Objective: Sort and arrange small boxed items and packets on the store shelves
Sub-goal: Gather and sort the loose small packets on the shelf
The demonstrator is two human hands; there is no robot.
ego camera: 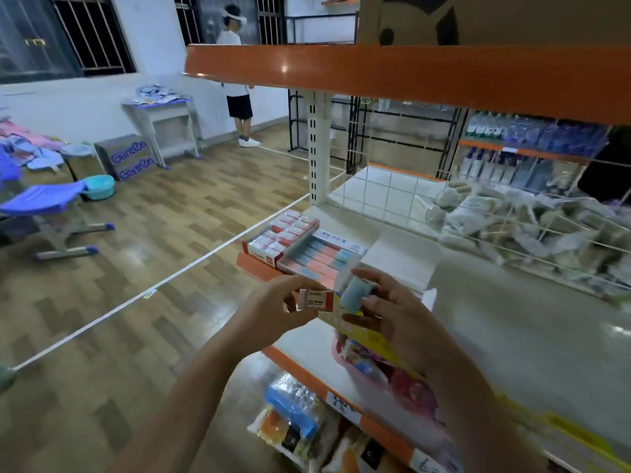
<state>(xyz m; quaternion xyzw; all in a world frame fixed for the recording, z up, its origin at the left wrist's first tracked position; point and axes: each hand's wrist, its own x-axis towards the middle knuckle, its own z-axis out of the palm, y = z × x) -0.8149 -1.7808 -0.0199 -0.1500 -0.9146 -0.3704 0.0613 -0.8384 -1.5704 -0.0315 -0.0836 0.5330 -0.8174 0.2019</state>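
Observation:
My left hand (273,312) pinches a small red-and-white box (319,299) in front of the white shelf (495,319). Just to its right, my right hand (392,312) grips a small pale blue box (353,295), with a yellow packet (362,331) under its fingers. Behind both hands, at the shelf's left end, stands a tray of red-and-white boxes (283,233) beside an open tray of pink and blue boxes (321,259). A pink basket of packets (372,367) lies below my right wrist.
An orange shelf edge (392,75) runs overhead. A wire bin of pale packets (532,227) fills the shelf's right back. Bagged goods (297,418) sit on the lower shelf. A person (239,73) stands far back by a desk (164,114); a purple chair (44,203) stands at the left.

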